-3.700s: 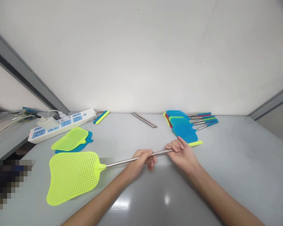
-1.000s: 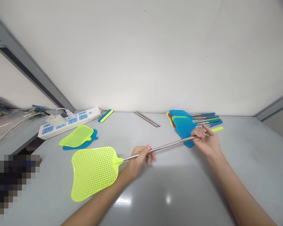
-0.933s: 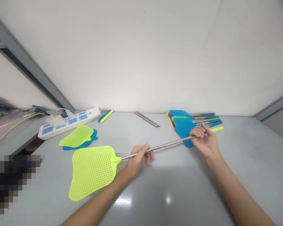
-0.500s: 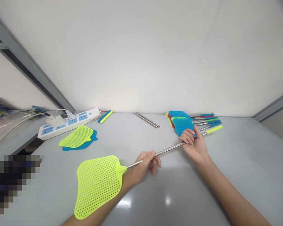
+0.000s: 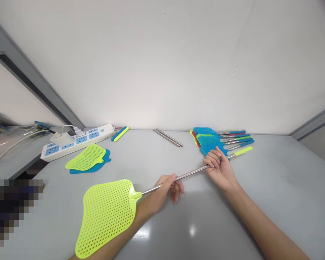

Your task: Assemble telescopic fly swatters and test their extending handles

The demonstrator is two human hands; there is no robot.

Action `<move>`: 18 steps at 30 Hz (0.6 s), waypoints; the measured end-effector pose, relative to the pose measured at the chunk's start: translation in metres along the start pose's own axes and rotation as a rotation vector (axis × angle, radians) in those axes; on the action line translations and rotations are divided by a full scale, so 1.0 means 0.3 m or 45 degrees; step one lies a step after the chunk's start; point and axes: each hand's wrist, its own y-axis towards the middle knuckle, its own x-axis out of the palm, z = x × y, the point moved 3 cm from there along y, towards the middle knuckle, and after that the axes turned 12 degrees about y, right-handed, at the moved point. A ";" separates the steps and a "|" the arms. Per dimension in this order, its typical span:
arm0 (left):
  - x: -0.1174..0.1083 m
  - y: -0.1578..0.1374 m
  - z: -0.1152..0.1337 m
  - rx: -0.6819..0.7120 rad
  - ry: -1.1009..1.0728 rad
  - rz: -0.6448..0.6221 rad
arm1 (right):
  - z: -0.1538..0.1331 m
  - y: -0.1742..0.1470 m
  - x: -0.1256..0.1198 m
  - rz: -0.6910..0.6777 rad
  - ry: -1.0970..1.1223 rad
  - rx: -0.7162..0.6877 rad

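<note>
A yellow-green fly swatter [image 5: 108, 213] with a perforated head and a long metal telescopic shaft lies slantwise across both hands, above the table. My left hand [image 5: 166, 186] is closed on the shaft near the head, thumb on top and fingers curled beneath. Farther up the shaft, my right hand [image 5: 219, 166] has its fingers wrapped around the metal, palm turned up. The yellow-green grip end sticks out past it on the right. Just behind my right hand lies a pile of fly swatters [image 5: 209, 141] in blue, green and red, their handles pointing right.
Two loose swatter heads [image 5: 88, 158], yellow-green over blue, lie at left beside a white power strip [image 5: 78, 142] with plugs in it. Two handle grips [image 5: 121, 134] and two metal rods [image 5: 168, 137] lie near the wall. A grey metal frame [image 5: 29, 68] rises at left.
The swatter and both hands have shifted slightly left, with the swatter's head a little lower. Both hands keep their hold. The view has also moved slightly.
</note>
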 end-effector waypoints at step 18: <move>-0.004 -0.004 -0.013 0.024 -0.131 -0.091 | 0.039 -0.002 -0.017 0.038 0.071 -0.006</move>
